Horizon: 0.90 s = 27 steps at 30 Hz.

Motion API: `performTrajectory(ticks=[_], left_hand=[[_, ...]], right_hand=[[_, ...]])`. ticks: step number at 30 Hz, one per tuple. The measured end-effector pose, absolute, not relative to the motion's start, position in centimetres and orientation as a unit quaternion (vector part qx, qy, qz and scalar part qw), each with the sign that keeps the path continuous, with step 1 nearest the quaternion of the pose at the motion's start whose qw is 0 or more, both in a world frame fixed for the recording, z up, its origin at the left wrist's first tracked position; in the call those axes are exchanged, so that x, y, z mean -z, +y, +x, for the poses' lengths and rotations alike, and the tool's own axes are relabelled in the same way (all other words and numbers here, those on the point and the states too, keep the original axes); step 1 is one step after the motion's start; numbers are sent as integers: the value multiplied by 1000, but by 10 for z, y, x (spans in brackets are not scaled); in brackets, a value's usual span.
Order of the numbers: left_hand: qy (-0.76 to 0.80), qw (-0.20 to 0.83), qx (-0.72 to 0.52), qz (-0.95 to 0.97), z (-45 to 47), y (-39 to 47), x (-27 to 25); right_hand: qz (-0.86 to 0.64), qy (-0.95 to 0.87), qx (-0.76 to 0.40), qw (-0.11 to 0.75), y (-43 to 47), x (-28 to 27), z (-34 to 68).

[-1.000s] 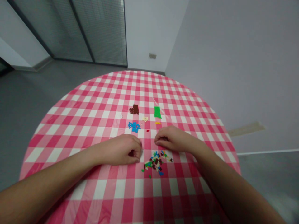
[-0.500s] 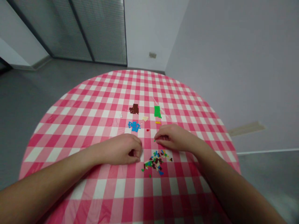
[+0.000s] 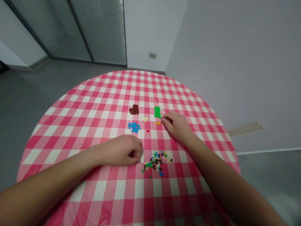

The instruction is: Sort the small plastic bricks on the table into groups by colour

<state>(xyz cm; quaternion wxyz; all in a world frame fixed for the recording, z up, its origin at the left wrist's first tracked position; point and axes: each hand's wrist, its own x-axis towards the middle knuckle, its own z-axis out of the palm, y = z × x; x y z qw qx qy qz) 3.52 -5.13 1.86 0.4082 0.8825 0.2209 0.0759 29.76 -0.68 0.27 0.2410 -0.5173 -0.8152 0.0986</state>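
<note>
Right hand (image 3: 176, 125): shifted toward far edge of table (image 3: 108, 188), bringing work beside green pieces (image 3: 157, 111); cannot tell if pinching.
Left hand (image 3: 125, 150): loosely curled, cannot tell if holding.
Green pieces: past mixed pile (image 3: 155, 162), toward far edge.

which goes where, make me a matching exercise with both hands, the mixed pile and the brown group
1. right hand
2. left hand
3. mixed pile
4. brown group

A. many colours, loosely scattered
B. by the near right corner of the green group
C. just beyond the blue group
D. curled, left of the mixed pile

Pairs: 1-B, 2-D, 3-A, 4-C
</note>
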Motion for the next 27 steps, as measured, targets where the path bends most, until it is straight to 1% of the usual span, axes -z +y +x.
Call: performTrajectory(ticks=[7, 13, 19, 23, 27], left_hand=[[218, 409, -75, 883, 36, -51, -18], [214, 407, -77, 885, 36, -51, -20], [216, 411, -76, 882, 36, -51, -20], [217, 412, -75, 882, 36, -51, -20], [214, 410, -80, 883, 36, -51, -21]], right_hand=[[-518, -833, -66, 183, 4, 8, 296], [-513, -836, -50, 189, 2, 7, 298], [-501, -848, -55, 162, 1, 7, 297], [-509, -843, -57, 166, 2, 8, 298], [-496, -839, -88, 205, -3, -1, 299]])
